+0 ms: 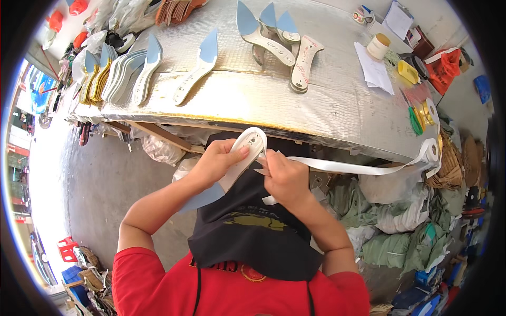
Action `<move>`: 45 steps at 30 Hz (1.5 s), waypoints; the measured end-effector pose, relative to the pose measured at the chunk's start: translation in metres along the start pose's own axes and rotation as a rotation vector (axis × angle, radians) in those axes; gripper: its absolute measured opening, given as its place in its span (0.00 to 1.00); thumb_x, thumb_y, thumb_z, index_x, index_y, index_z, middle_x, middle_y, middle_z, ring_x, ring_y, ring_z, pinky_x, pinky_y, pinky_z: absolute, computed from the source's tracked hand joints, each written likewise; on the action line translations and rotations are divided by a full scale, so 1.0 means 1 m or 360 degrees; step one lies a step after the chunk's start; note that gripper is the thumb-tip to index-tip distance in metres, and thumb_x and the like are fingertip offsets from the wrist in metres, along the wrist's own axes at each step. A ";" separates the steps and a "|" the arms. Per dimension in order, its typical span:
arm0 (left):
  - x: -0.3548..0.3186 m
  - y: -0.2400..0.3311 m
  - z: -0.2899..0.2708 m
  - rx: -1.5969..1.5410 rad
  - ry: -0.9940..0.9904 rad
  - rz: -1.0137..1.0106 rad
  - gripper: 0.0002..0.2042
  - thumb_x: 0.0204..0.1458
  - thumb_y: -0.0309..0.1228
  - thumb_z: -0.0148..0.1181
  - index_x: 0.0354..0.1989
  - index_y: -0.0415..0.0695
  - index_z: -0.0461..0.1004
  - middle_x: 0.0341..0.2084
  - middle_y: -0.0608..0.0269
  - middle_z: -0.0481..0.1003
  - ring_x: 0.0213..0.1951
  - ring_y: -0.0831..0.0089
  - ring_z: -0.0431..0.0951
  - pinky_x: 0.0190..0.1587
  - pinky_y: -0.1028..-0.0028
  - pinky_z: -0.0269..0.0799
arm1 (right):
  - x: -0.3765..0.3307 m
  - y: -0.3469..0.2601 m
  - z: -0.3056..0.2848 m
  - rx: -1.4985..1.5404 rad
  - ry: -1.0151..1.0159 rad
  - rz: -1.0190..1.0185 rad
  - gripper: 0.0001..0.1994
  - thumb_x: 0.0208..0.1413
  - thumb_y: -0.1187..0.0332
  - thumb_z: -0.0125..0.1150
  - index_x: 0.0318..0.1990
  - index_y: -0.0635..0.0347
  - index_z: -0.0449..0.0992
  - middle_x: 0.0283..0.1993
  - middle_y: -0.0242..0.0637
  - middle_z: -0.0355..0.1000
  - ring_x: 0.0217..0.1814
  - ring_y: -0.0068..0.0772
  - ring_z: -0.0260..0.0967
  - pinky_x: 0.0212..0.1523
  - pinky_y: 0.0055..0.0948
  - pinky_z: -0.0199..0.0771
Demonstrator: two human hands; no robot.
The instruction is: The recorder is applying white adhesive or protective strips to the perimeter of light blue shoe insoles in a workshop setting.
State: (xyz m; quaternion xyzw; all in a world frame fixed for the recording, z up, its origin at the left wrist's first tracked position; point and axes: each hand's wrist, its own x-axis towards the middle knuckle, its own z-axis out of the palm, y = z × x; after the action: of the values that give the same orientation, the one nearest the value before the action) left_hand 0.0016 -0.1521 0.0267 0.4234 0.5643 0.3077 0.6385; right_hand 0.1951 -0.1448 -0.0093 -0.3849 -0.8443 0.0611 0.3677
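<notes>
Red shirt (226, 293); left grip (215, 161) clasps insole (254, 140), rounded end projecting forward; right grip (288, 178) pinches ribbon (350, 168) alongside.

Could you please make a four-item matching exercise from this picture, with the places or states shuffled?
1. Person's bare left hand
2. Long, flat, glossy white ribbon
3. Round white jar with a tan lid
4. Black cloth apron

A. Stretching between a roll and the right hand
B. Worn over a red shirt
C. Gripping a white insole with a pale-blue pointed end
D. At the right part of the silver-covered bench

Pairs: 1-C, 2-A, 3-D, 4-B
</notes>
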 end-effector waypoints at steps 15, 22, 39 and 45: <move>0.043 0.002 0.043 0.0070 0.0427 0.0487 0.16 0.63 0.36 0.49 0.50 0.36 0.69 0.34 0.64 0.74 0.36 0.81 0.70 0.41 0.76 0.68 | 0.000 -0.004 0.042 0.0296 0.0437 0.0384 0.08 0.58 0.73 0.56 0.41 0.68 0.73 0.27 0.45 0.72 0.23 0.45 0.71 0.22 0.37 0.69; 0.036 0.010 0.033 -0.0095 -0.0186 0.0514 0.19 0.64 0.42 0.47 0.49 0.37 0.70 0.36 0.60 0.74 0.37 0.77 0.73 0.40 0.74 0.71 | 0.016 0.015 0.005 0.1173 0.0085 0.0943 0.13 0.64 0.65 0.53 0.38 0.69 0.74 0.23 0.38 0.72 0.23 0.24 0.67 0.26 0.27 0.67; 0.036 0.028 0.010 -0.0792 0.0156 0.0183 0.19 0.62 0.44 0.49 0.44 0.36 0.69 0.30 0.60 0.75 0.33 0.71 0.79 0.37 0.70 0.78 | 0.001 0.010 -0.003 0.1958 -0.0472 0.1191 0.10 0.63 0.68 0.52 0.35 0.64 0.77 0.22 0.25 0.69 0.25 0.14 0.60 0.29 0.18 0.59; 0.046 0.016 0.018 -0.0491 0.0341 0.0650 0.17 0.64 0.43 0.46 0.40 0.38 0.70 0.27 0.65 0.73 0.27 0.78 0.74 0.31 0.77 0.71 | 0.005 0.009 -0.003 0.1912 -0.0376 0.1211 0.11 0.62 0.68 0.52 0.43 0.67 0.76 0.25 0.29 0.72 0.27 0.16 0.63 0.31 0.20 0.64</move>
State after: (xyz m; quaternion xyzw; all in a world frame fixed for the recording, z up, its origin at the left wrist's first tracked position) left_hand 0.0291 -0.1081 0.0202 0.3911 0.4780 0.5554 0.5569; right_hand 0.2006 -0.1358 -0.0076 -0.3744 -0.5066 0.6799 0.3754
